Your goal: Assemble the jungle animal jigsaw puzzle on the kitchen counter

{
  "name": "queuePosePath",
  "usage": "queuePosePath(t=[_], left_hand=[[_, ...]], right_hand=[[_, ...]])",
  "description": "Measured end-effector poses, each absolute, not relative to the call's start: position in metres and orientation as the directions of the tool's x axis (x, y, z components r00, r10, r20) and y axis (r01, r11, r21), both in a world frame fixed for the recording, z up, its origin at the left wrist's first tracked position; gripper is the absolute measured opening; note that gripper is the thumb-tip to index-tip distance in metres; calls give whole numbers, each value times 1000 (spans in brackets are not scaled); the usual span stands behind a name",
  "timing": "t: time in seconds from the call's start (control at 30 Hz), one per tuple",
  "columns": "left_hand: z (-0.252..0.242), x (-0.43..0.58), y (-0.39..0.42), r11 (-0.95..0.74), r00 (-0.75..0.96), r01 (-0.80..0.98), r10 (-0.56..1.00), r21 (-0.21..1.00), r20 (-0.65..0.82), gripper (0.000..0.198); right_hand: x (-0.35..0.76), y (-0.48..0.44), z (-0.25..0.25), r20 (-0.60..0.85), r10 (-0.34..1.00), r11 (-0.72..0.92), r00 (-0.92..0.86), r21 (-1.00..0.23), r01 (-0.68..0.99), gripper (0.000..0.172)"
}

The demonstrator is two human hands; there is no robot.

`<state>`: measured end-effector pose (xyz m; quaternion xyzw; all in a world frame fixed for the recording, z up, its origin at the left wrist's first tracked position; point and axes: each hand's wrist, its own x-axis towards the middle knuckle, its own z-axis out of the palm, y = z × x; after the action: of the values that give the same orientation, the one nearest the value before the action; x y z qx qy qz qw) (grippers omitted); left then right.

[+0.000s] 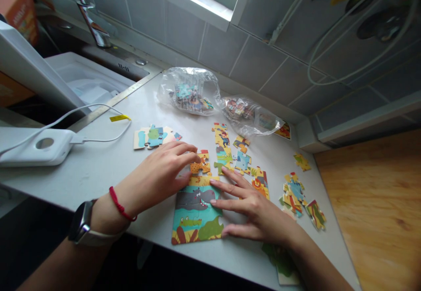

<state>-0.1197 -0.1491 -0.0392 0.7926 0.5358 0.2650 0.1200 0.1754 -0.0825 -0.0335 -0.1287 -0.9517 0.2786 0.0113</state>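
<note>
A joined block of puzzle pieces [195,214] showing a grey hippo lies near the counter's front edge. My left hand [158,177] reaches over it, its fingertips pinched on an orange puzzle piece [200,167] at the block's top edge. To the right, my right hand [253,207] lies flat with fingers spread, its fingertips resting on the block's right side. Loose pieces [225,148] lie just beyond both hands.
Two clear plastic bags of pieces [189,91] [250,115] sit by the tiled wall. More loose pieces [297,194] lie to the right, a small joined group [153,136] to the left. A white charger with cable [36,147] and a sink [85,82] are at the left.
</note>
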Motion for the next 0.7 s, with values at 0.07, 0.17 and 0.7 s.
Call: queuePosePath(t=[0.07,0.17,0.7], left_hand=[[-40,-115,-149,-389,272,793,915,469,299,32],[-44,-112,-147,-386,273,775,918,501,287,33],[-42,-112,-145,-426,371,750,904,505,212,23]], right_hand=[[175,-83,-33,-54,238,801,-970,-554,227,57],[174,-85,-32,-60,229,790,-972,-572,221,54],[170,-92,-28,-102,229,783,-968,-572,245,54]])
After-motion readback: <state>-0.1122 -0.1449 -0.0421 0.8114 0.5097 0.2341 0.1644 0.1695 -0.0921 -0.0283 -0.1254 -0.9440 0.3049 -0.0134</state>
